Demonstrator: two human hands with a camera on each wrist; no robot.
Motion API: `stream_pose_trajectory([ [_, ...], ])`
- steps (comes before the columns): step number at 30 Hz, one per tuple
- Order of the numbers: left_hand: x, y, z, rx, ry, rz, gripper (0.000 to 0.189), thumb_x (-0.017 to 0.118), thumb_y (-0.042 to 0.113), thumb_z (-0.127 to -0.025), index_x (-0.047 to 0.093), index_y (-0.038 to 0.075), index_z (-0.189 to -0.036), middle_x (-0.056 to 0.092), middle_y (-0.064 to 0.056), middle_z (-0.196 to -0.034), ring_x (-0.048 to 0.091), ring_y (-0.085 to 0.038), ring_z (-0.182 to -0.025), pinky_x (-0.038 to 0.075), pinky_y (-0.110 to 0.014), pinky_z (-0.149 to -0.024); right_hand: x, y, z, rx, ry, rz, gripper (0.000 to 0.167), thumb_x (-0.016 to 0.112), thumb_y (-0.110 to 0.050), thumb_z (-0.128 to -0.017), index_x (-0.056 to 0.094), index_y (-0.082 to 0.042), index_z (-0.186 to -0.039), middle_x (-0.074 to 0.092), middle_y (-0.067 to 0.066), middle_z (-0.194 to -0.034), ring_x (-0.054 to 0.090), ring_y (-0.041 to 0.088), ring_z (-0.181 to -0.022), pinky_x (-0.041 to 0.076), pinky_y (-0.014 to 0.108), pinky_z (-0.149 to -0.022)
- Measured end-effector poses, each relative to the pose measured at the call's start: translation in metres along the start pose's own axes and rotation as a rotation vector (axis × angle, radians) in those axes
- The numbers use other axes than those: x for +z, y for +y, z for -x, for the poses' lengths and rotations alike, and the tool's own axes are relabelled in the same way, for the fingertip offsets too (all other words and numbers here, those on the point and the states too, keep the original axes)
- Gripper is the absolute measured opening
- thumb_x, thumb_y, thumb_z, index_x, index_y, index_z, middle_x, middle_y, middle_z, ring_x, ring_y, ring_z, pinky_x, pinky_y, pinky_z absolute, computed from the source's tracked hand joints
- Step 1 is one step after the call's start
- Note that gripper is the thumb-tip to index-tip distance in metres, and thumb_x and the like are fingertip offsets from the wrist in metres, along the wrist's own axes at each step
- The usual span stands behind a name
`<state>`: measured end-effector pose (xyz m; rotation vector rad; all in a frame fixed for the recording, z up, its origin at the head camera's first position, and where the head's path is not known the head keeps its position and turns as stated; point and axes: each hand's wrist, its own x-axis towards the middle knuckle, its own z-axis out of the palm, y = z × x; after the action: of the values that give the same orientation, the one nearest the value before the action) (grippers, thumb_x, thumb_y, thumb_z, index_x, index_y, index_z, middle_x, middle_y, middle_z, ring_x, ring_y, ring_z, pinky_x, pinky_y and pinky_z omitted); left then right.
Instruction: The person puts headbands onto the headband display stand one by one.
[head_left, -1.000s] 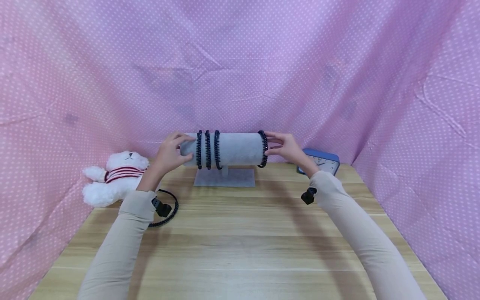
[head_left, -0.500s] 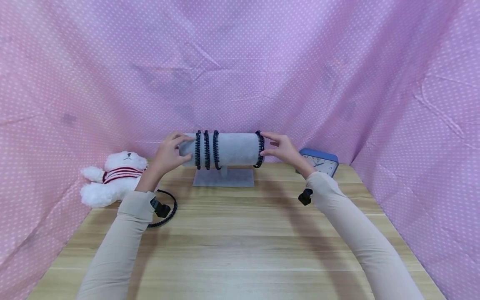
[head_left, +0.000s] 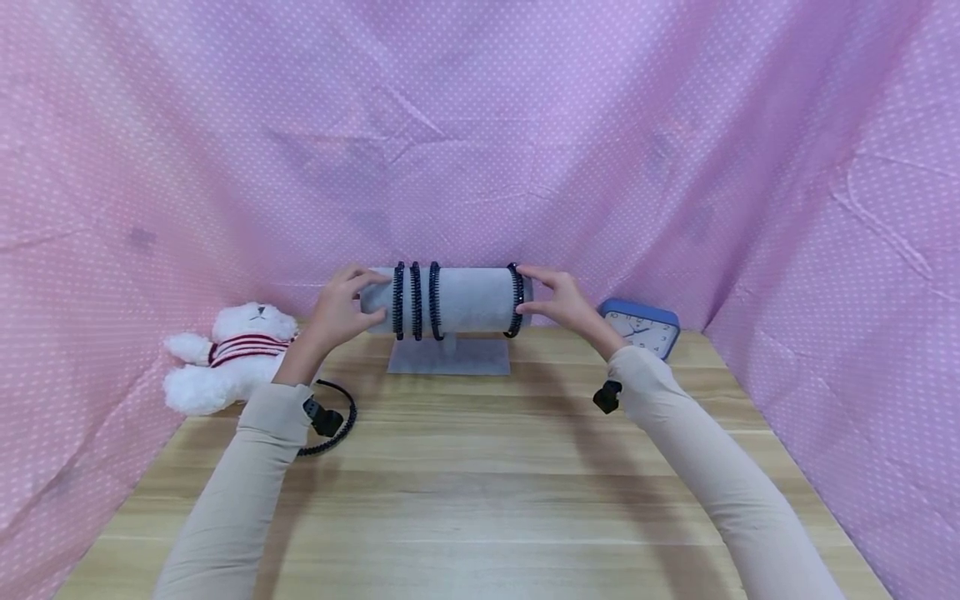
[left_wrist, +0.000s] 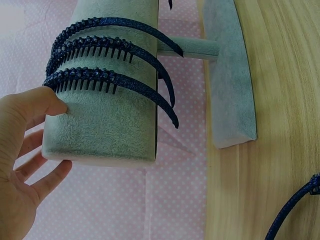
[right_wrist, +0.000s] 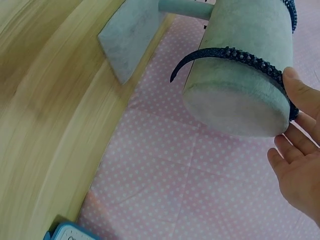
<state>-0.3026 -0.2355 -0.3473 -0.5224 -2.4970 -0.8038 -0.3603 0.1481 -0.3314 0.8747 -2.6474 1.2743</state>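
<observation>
I'm seeing both hands on the grey roll [head_left: 476, 298], which is sitting crosswise on a short stem above its flat base [head_left: 420, 358], at the back of the table [head_left: 465, 500]. Left hand [head_left: 339, 307]: thumb and fingers are standing wide apart, gripping the roll's left end; on the left wrist view the thumb is resting on the surface just outboard of the end headband [left_wrist: 92, 76]. Right hand [head_left: 564, 302]: thumb and forefinger are spanning wide too, pinching the right headband [head_left: 517, 292] across the roll; on the right wrist view the thumb tip is pressing its beaded stretch. Remaining right fingers are sitting beside the roll's end face; I can't tell if they're touching it. The right headband is straddling the roll just in from that end. Three headbands, the end one included, are straddling the left half, slightly apart. A loose headband [head_left: 352, 417] is lying by the left sleeve [head_left: 258, 450], partly hidden. A white bear [head_left: 240, 354] is lying at far left; a blue clock [head_left: 645, 329] is sitting near the right wrist.
</observation>
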Motion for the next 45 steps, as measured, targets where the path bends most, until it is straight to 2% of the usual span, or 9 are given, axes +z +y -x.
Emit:
stream_pose_trajectory([
  [6,0.002,0.0,-0.001,0.0,-0.004,0.012,0.045,0.077,0.005,-0.084,0.068,0.005,-0.128,0.059,-0.018,-0.122,0.054,-0.034,-0.107,0.057,-0.055,-0.091,0.004,-0.006,-0.001,-0.009,-0.004,0.026,0.068,0.082,-0.013,-0.086,0.054,-0.008,-0.148,0.047,0.017,-0.156,0.038,0.035,-0.15,0.028,0.051,-0.126],
  [10,0.002,0.0,-0.001,-0.011,-0.01,0.017,0.044,0.077,0.005,-0.085,0.068,0.006,-0.128,0.059,-0.017,-0.122,0.055,-0.035,-0.109,0.057,-0.054,-0.092,0.008,-0.01,-0.004,-0.013,-0.014,0.036,0.068,0.082,-0.014,-0.086,0.053,-0.008,-0.148,0.048,0.014,-0.156,0.038,0.033,-0.15,0.027,0.049,-0.126],
  [17,0.0,0.001,-0.001,-0.018,-0.018,0.01,0.044,0.076,0.005,-0.085,0.067,0.005,-0.129,0.058,-0.018,-0.123,0.054,-0.036,-0.111,0.057,-0.055,-0.092,0.013,-0.014,-0.011,-0.037,-0.014,0.073,0.067,0.083,-0.013,-0.085,0.056,-0.005,-0.145,0.052,0.017,-0.152,0.045,0.034,-0.145,0.032,0.046,-0.125],
  [28,0.0,0.001,-0.001,-0.026,-0.027,0.002,0.045,0.076,0.006,-0.086,0.067,0.006,-0.13,0.058,-0.018,-0.125,0.054,-0.035,-0.11,0.055,-0.056,-0.093,0.016,-0.02,-0.016,-0.013,-0.021,0.117,0.066,0.084,-0.015,-0.085,0.057,-0.008,-0.145,0.055,0.015,-0.15,0.048,0.031,-0.144,0.035,0.047,-0.123],
  [40,0.001,-0.001,-0.001,0.002,-0.004,-0.003,0.044,0.076,0.005,-0.086,0.068,0.005,-0.129,0.059,-0.018,-0.123,0.055,-0.035,-0.108,0.056,-0.056,-0.09,0.023,-0.023,-0.021,-0.035,-0.018,0.171,0.068,0.085,-0.019,-0.083,0.058,-0.009,-0.145,0.057,0.013,-0.148,0.051,0.03,-0.141,0.037,0.043,-0.122],
  [45,0.002,-0.003,-0.001,0.014,0.004,-0.003,0.044,0.076,0.005,-0.085,0.068,0.005,-0.128,0.059,-0.018,-0.122,0.054,-0.034,-0.107,0.056,-0.054,-0.09,0.026,-0.025,-0.025,-0.02,-0.035,0.167,0.068,0.085,-0.021,-0.084,0.057,-0.011,-0.146,0.057,0.012,-0.149,0.049,0.03,-0.142,0.035,0.044,-0.123],
])
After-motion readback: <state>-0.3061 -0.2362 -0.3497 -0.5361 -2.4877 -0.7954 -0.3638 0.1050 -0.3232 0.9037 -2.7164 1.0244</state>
